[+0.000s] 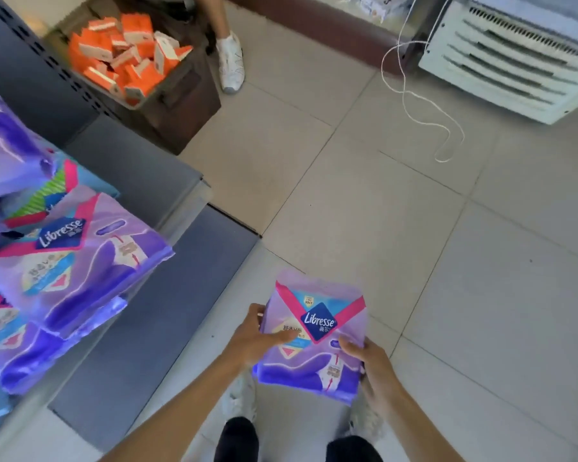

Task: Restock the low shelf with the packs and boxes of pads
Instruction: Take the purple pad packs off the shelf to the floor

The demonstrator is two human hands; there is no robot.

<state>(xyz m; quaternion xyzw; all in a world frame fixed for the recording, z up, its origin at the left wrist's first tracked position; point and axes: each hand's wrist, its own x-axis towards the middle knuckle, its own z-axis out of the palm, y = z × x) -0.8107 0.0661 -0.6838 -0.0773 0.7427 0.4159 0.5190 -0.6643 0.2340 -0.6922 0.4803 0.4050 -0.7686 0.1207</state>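
Black-clad knees (237, 438) were seen at the bottom edge, with both bare forearms reaching forward from them. One purple pack (314, 338) was held in the air between the two hands, over the tiled floor (414, 245) and well apart from the shelf. The left hand (251, 335) was closed on the pack's left edge, its thumb laid across the printed face. The right hand (371, 365) was closed on the lower right corner, thumb on top and fingers curled underneath. The pack's face was turned up: lilac plastic, a pink V band, a dark blue diamond lettered "Libresse", and a darker purple band along the near end.

Similar packs (77, 258) were piled on the grey shelf (137, 168) at the left, the front one overhanging the shelf's edge. Bare shelf surface was left behind and to the right of that pile. A darker grey base plate (154, 311) was set below the shelf edge, against the floor.

Farther back, a brown crate (181, 105) filled with small orange boxes (127, 51) was placed just beside the shelf end. Another person's white shoe (231, 65) was seen next to it. A white cord (414, 95) was looped over the open tiles in front of a white vented unit (514, 61).
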